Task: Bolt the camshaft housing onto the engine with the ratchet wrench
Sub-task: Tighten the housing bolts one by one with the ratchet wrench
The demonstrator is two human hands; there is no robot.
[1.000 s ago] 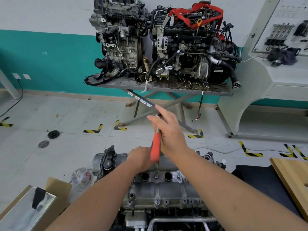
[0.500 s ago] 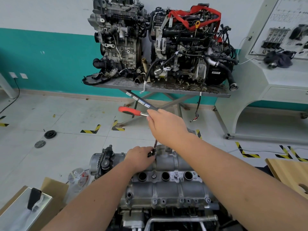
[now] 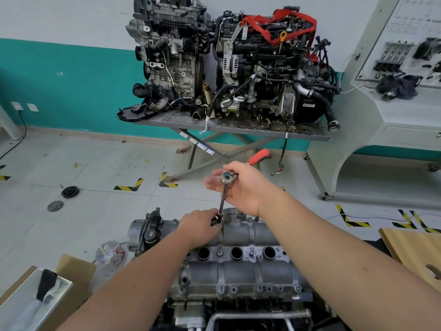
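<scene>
On tiled floor [image 3: 71, 235] — hazard tape [image 3: 128, 185] | teal wall [image 3: 71, 91] — engines on table [image 3: 238, 130]

The camshaft housing [image 3: 241, 271] near the bottom is dull silver-grey cast metal with three black round openings along its top, and the ratchet wrench [image 3: 226, 185] above it has a shiny chrome head and shaft with an orange-red handle. The far wall [image 3: 59, 75] is white above a teal band, the floor [image 3: 83, 168] is pale grey tile marked with black-and-yellow striped corner tape [image 3: 130, 185], and two black discs [image 3: 70, 192] lie at left. On the grey counter [image 3: 238, 129] stand dark grey and black engines [image 3: 226, 65], the right one draped with a red strap [image 3: 279, 25]; near left is a brown cardboard box [image 3: 76, 266], near right a light wooden board [image 3: 415, 252].
</scene>
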